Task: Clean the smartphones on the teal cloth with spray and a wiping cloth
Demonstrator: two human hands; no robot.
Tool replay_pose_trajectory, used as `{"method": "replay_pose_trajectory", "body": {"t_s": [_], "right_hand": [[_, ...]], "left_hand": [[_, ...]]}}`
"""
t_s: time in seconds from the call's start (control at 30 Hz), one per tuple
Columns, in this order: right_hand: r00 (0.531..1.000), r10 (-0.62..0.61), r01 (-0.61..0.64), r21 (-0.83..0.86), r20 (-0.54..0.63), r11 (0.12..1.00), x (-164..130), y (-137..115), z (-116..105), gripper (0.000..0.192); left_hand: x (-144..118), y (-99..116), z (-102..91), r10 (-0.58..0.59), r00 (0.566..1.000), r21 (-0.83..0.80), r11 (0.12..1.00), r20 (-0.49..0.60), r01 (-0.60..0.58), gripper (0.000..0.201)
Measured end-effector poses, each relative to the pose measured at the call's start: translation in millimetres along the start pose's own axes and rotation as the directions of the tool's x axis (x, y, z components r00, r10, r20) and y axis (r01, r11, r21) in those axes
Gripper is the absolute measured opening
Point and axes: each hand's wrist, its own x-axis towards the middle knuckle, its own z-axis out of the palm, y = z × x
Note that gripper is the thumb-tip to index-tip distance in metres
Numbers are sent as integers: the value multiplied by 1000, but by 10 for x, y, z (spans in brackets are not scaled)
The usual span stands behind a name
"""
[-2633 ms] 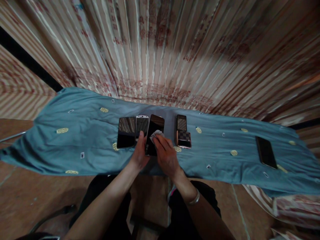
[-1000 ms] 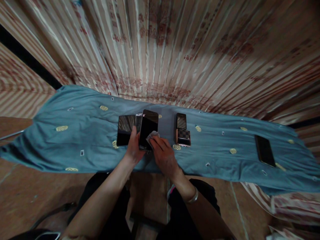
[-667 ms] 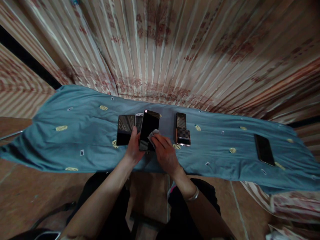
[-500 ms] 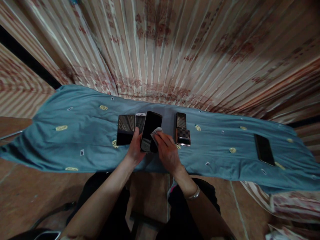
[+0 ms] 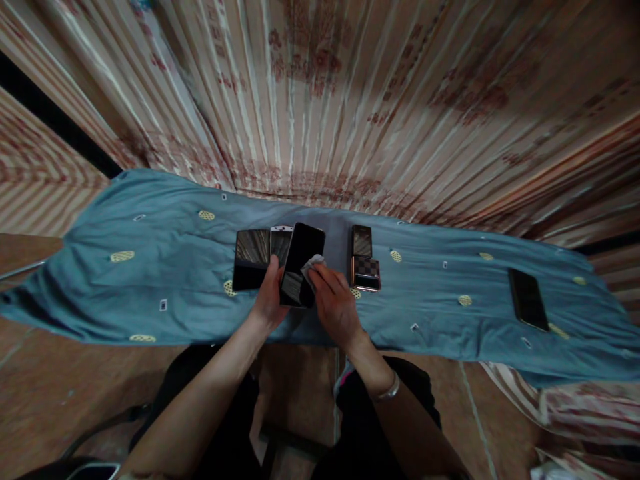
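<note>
Black glass catches the light where the left hand (image 5: 271,297) grips a dark phone (image 5: 301,265) by its lower left edge, thumb along the side and fingers wrapped behind, so that the handset is lifted at a slant above the blue cloth (image 5: 150,267) with its top end pointing away from the person. Pressed against the phone's right edge, the right hand (image 5: 336,305) is closed around a small pale wipe (image 5: 312,265), pinching it between fingertips and thumb and holding it onto the screen near the middle (only a crumpled corner of it shows past the fingers). A thin bracelet (image 5: 388,393) sits on the right wrist. Just behind and left of the held phone, a white-framed phone (image 5: 279,241) lies flat, partly hidden by it, and touching that one on its left lies a larger dark tablet-like device (image 5: 251,259) with a reflective screen. To the right of the hands, near but apart, two small handsets lie end to end: a slim dark phone (image 5: 362,241) farther off and a checkered phone (image 5: 367,273) closer in. Well apart at the far right of the cloth rests another black phone (image 5: 528,299), alone. Yellow oval motifs dot the cloth, which drapes over a long surface in front of a striped, pleated curtain (image 5: 350,100). Below, the person's dark-clothed knees (image 5: 390,413) and a brown floor (image 5: 50,387) show.
</note>
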Motion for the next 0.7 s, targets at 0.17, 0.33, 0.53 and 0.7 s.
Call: {"method": "replay_pose_trajectory", "body": {"t_s": [0.17, 0.33, 0.53, 0.7], "right_hand": [[1000, -6, 5, -34, -22, 999, 13, 5, -18, 39], [999, -36, 35, -32, -11, 999, 2, -70, 5, 36], [997, -41, 39, -37, -62, 999, 23, 5, -26, 38], [998, 7, -11, -54, -65, 999, 27, 94, -42, 41]], "left_hand": [[-35, -18, 30, -28, 999, -12, 1000, -27, 27, 61], [-29, 28, 56, -4, 998, -22, 1000, -61, 2, 60], [6, -52, -15, -4, 999, 0, 1000, -49, 4, 50], [3, -122, -52, -28, 999, 19, 999, 30, 28, 48]]}}
